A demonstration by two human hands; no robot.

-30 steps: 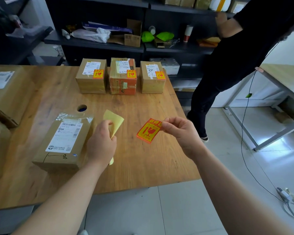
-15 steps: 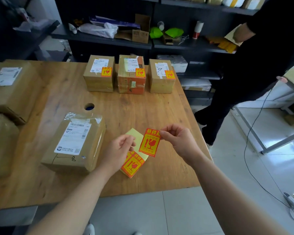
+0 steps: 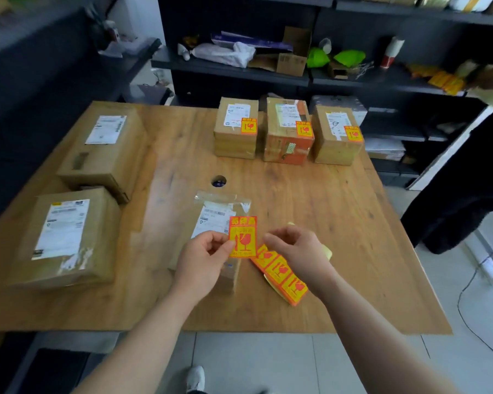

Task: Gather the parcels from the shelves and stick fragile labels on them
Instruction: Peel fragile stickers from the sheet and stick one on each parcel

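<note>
A red-and-yellow fragile label (image 3: 242, 237) hangs upright just above a small taped parcel (image 3: 211, 217) near the table's front. My left hand (image 3: 202, 260) pinches the label's left edge, and my right hand (image 3: 293, 251) has curled fingertips at its right edge. A strip of more fragile labels (image 3: 281, 275) lies on the table under my right wrist. Three parcels at the back each carry a fragile label: left (image 3: 235, 129), middle (image 3: 288, 132), right (image 3: 336, 135). Two bigger parcels on the left, far (image 3: 103, 149) and near (image 3: 66, 237), show only white shipping labels.
The wooden table (image 3: 325, 217) has a round cable hole (image 3: 219, 181) in its middle. Dark shelves (image 3: 239, 72) with bags and boxes stand behind it. A person in black (image 3: 461, 180) stands at the right, reaching to a shelf. A cable trails over the floor at right.
My left hand has put the label strip down on the table and taken the single label's left edge. Both hands have carried that label left, over the small parcel.
</note>
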